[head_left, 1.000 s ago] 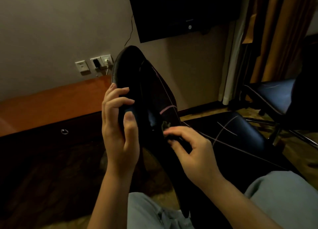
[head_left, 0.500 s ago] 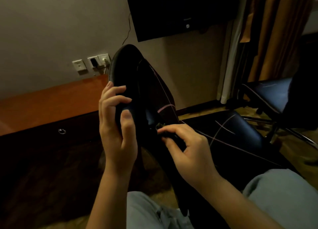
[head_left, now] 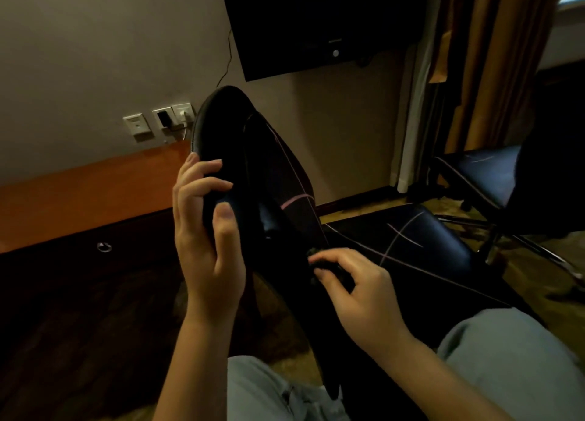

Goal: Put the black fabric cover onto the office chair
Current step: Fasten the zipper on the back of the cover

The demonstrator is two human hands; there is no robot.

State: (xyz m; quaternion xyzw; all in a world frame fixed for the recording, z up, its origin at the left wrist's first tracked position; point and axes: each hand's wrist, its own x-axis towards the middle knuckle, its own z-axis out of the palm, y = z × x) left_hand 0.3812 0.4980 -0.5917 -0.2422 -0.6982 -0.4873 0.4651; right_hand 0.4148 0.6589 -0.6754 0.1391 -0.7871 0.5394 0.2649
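Left grip [head_left: 205, 230] holds the raised backrest of the office chair [head_left: 218, 110] by its glossy rim, fingers curled over the far side and the thumb pressed on the near face. At its 9 o'clock runs an orange-brown wooden tabletop [head_left: 79, 192] along the wall, with a dark drawer front and a ring pull [head_left: 103, 247] below it. Wall sockets [head_left: 158, 120] sit at 11 o'clock of the left grip, one with a plug in it.

The black fabric cover [head_left: 285, 173], marked with thin pink lines, lies over the right part of the tilted backrest, at 2 o'clock of the left grip, while the rim at the left shows bare. Above it, at 12 o'clock, a dark screen [head_left: 316, 25] hangs on the wall.

The right grip [head_left: 354, 287] has thumb and forefinger pinched on a small dark bit at the cover's lower edge; it is too dark to tell what that bit is. At its 2 o'clock lies the chair's seat [head_left: 427, 249], crossed by pink lines. A second chair [head_left: 481, 173] stands farther at 2 o'clock, beside brown curtains [head_left: 493, 56]. Grey trouser knees [head_left: 512, 363] show at 5 o'clock.
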